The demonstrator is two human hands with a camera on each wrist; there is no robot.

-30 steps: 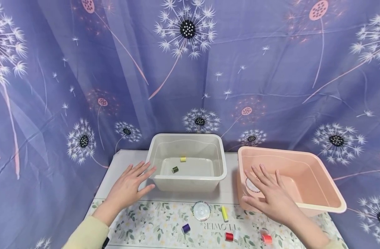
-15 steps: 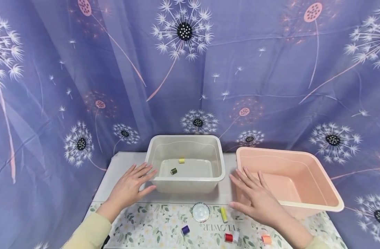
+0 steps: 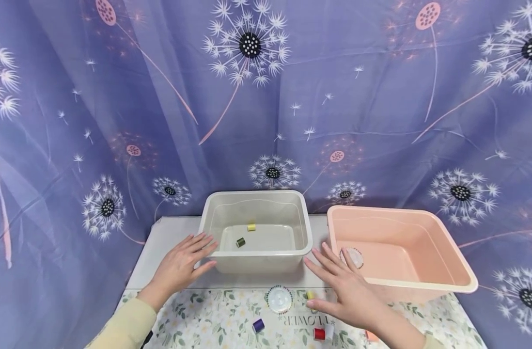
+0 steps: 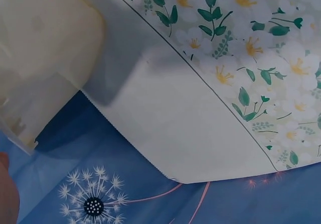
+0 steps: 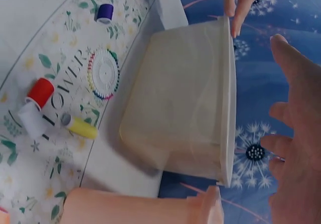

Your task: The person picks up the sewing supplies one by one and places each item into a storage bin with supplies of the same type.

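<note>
My left hand (image 3: 180,264), fingers extended, is at the left front corner of the grey bin (image 3: 263,254); in the right wrist view its fingertips appear at the bin's rim. Inside that bin lie a yellow thread spool (image 3: 251,227) and a dark green thread spool (image 3: 241,242). My right hand (image 3: 342,286) hovers with spread fingers before the gap between the grey bin and the pink bin (image 3: 423,283), holding nothing. A wheel of pins (image 3: 355,258) lies in the pink bin, partly behind a finger.
On the flowered cloth lie another pin wheel (image 3: 279,299), a purple spool (image 3: 258,325), a red spool (image 3: 319,334), a white spool (image 3: 329,331), a small yellow cylinder (image 5: 80,126) and an orange spool (image 3: 371,335) partly covered by my right arm. A patterned curtain (image 3: 266,121) hangs behind.
My right hand has moved left from over the pink bin toward the gap between the bins, uncovering the pin wheel inside. My left hand stays by the grey bin. The view shifts slightly.
</note>
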